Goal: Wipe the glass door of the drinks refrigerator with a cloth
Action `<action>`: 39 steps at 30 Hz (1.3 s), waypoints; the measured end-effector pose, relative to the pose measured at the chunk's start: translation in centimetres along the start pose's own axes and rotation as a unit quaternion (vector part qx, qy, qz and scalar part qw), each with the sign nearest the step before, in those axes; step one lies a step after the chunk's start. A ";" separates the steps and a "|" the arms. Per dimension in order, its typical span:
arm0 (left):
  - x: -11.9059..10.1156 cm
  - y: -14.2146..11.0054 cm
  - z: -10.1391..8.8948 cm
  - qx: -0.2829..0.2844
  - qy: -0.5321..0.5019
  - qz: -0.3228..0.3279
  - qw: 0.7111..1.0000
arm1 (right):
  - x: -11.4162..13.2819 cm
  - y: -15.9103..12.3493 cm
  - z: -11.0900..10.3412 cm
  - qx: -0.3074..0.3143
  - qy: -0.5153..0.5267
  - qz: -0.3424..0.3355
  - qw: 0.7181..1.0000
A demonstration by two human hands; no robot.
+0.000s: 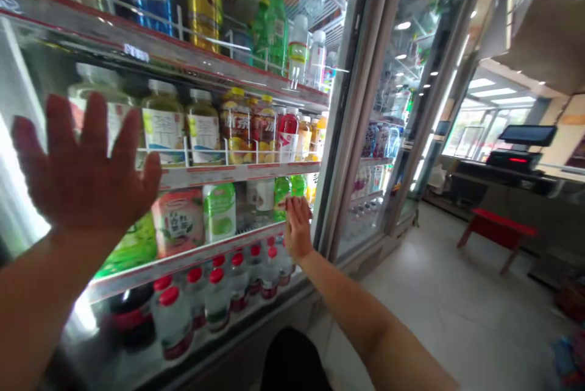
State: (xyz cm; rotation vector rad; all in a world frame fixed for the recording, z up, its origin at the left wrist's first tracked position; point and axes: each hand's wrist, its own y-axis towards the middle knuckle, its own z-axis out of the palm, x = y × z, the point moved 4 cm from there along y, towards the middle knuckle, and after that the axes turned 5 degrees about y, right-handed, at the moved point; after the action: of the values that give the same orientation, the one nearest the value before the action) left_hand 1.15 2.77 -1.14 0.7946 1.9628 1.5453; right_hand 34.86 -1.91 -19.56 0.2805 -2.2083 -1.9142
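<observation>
My left hand (86, 165) is raised with its fingers spread, in front of the drinks shelves at the left. It holds nothing. Behind it stand large bottles with white caps (98, 77) and a green-labelled pack (132, 245). My right hand (298, 226) is at the right end of a lower shelf, by green bottles (283, 193). Its fingers are bent and close together; whatever they grip, if anything, is hidden. Between the hands, a pink carton-like pack (178, 223) and a green-and-white bottle (220, 211) stand on that shelf.
Clear bottles with red caps (216, 296) line the bottom shelf. Upper shelves hold tea bottles (235, 117) and a gold can (204, 10). A metal door frame (351, 111) borders the cooler. A red stool (498, 229) and a counter with a screen (528, 135) are farther right.
</observation>
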 end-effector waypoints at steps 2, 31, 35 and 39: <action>0.2 -0.1 0.3 0.010 0.083 0.050 0.995 | -1.0 1.9 0.2 -0.008 -0.003 0.015 1.000; -0.4 -8.1 1.1 -0.018 0.148 0.086 0.985 | 8.2 12.7 1.3 0.007 0.091 -0.084 0.992; -0.3 -8.5 1.2 0.007 0.155 0.064 0.986 | 10.9 12.0 2.7 0.055 0.102 -0.164 0.980; -0.2 -8.9 1.2 0.016 0.149 0.068 0.986 | 13.0 8.8 3.0 0.188 0.112 -0.292 0.931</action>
State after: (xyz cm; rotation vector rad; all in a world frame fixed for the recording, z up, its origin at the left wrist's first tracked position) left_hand 0.94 1.84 -10.07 0.7582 2.1873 1.8052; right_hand 21.42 -1.46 -10.85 1.2755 -2.4923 -1.5430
